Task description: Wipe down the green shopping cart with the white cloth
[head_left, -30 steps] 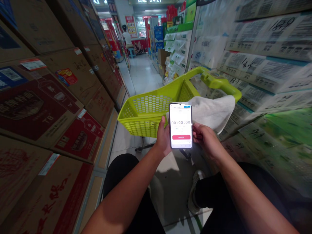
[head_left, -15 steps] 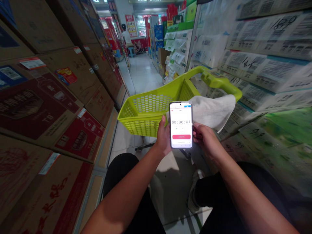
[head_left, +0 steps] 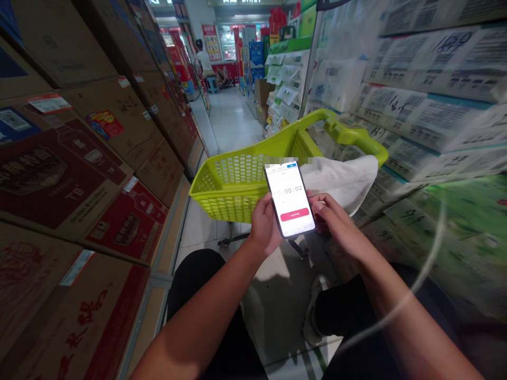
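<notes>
A smartphone with a lit white screen shows a timer and a red button. My left hand grips its left edge, fingers curled behind it. On the phone's right edge rests my right hand, fingers closed around it. The phone is tilted to the left. Just beyond it stands a lime-green shopping basket cart with a white cloth draped over its near right rim under the handle.
Stacked cardboard boxes line the left shelf. Packaged goods fill the right shelves. The tiled aisle runs ahead to a person seated on a stool far off. My knees are below.
The phone has tilted leftward and shifted slightly up-left in my hands. The timer on its screen counted from zero upward. The view dipped slightly.
</notes>
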Action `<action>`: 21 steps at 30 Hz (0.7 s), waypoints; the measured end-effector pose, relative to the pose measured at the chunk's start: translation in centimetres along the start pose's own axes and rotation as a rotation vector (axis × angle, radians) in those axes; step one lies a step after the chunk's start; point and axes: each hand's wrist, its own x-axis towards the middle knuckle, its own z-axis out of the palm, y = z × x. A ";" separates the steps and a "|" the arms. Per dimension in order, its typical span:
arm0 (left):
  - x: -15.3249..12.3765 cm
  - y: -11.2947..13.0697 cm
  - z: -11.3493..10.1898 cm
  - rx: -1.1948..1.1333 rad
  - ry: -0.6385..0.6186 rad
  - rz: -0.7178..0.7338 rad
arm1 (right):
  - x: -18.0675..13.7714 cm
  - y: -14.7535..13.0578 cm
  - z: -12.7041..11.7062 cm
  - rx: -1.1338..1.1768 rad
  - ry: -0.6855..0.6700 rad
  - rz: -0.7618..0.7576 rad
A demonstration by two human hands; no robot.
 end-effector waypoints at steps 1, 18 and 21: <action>0.0 0.0 0.3 0.015 -0.017 0.026 | -0.3 -0.3 -0.2 -0.012 -0.065 0.044; 0.6 2.1 -0.6 1.746 -0.021 0.747 | -9.9 -1.2 -5.7 0.366 0.702 -0.217; 2.1 3.1 -3.2 2.050 0.118 0.737 | -9.5 -1.4 -10.1 0.375 1.010 -0.335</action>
